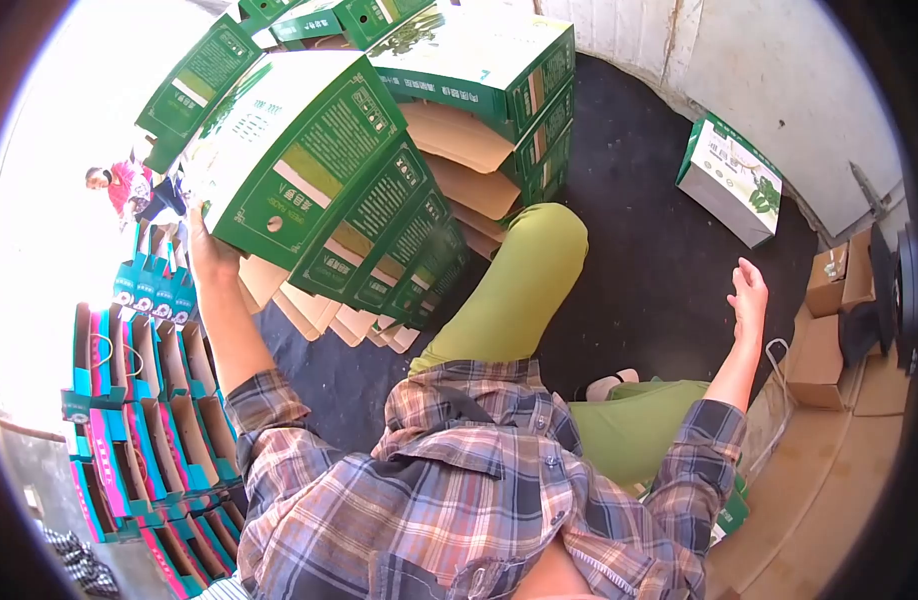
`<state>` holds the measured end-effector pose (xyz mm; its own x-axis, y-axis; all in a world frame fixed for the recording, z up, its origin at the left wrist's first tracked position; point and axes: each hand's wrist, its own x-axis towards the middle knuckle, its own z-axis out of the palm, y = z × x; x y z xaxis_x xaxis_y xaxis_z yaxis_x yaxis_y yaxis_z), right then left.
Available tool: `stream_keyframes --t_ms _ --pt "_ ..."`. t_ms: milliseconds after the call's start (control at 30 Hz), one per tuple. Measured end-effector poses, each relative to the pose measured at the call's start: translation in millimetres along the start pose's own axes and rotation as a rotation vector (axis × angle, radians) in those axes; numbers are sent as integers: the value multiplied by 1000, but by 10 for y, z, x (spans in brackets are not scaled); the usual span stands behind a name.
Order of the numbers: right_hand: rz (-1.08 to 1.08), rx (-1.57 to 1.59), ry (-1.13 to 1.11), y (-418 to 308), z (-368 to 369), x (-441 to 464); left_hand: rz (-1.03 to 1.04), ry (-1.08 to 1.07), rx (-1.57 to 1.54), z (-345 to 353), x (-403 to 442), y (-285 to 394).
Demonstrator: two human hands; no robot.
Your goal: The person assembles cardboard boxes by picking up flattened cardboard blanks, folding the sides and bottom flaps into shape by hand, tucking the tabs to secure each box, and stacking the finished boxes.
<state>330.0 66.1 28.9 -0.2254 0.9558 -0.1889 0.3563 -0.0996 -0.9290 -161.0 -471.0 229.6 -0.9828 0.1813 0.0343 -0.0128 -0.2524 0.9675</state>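
Observation:
My left hand [211,252] grips the near left corner of a green-and-white printed cardboard box [309,165], the top one of a tilted stack. Below it are several more green boxes [389,230] with brown cardboard flaps sticking out underneath. My right hand [747,300] hangs over the dark floor on the right, fingers apart and slightly bent, with nothing in it. Beyond it, a single green-and-white box [731,182] lies on the floor by the wall.
Another stack of green boxes [544,110] stands behind. Rows of blue-and-pink open cartons [159,430] fill the left. Brown cardboard boxes [817,365] are at the right. A person in a pink top [131,188] is in the far left background. A pale wall [799,95] bounds the floor.

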Motion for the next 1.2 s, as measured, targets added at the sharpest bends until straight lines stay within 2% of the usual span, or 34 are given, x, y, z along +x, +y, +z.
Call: stream_keyframes --t_ms 33,100,167,233,267,333,367,400,433,533,633,700,733,800,833,900,1100,1167,1200 --pt "-4 -14 -10 7 -1 -12 -6 -2 4 -1 5 -16" --pt "-8 -19 -15 1 8 -26 147 172 69 43 37 -28" --pt "-8 -27 -19 -1 8 -37 196 178 100 38 -28 -17" --pt "-9 -46 -25 22 -13 -37 795 271 244 313 -311 -22" --pt "1 -51 -25 25 -15 -26 787 267 250 506 -519 -16" --pt "5 -68 -31 47 -37 -35 1171 299 601 860 -954 -98" --pt "21 -83 -35 66 -50 -48 1349 300 898 878 -1036 -204" --pt "18 -96 -40 64 -44 -36 1403 131 1051 983 -1144 -301" --pt "14 -107 -44 61 -35 -27 1329 -87 1048 1078 -1201 -449" --pt "14 -146 -62 91 -38 -33 856 -468 1027 1158 -1187 -1251" --pt "25 -165 -69 108 -51 -46 511 -789 1151 794 -1044 -2237" --pt "32 -161 -60 110 -56 -41 163 -944 1214 529 -1031 -2731" --pt "28 -166 -51 110 -58 -48 159 -951 1213 457 -1038 -2881" --pt "46 -165 -45 141 -69 -28 -52 -949 1248 331 -1057 -3135" --pt "53 -163 -42 144 -79 -17 -51 -959 1246 239 -1033 -3299" --pt "41 -155 -25 139 -70 -19 -334 -836 1032 85 -928 -3601" --pt "-25 -5 47 4 -149 -145 -369 -791 1161 -136 -650 -3956" --pt "-57 123 84 51 -320 -212 -428 -759 1155 -312 -540 -4222" --pt "-59 136 107 80 -415 -258 -485 -734 1186 -183 -562 -4066"
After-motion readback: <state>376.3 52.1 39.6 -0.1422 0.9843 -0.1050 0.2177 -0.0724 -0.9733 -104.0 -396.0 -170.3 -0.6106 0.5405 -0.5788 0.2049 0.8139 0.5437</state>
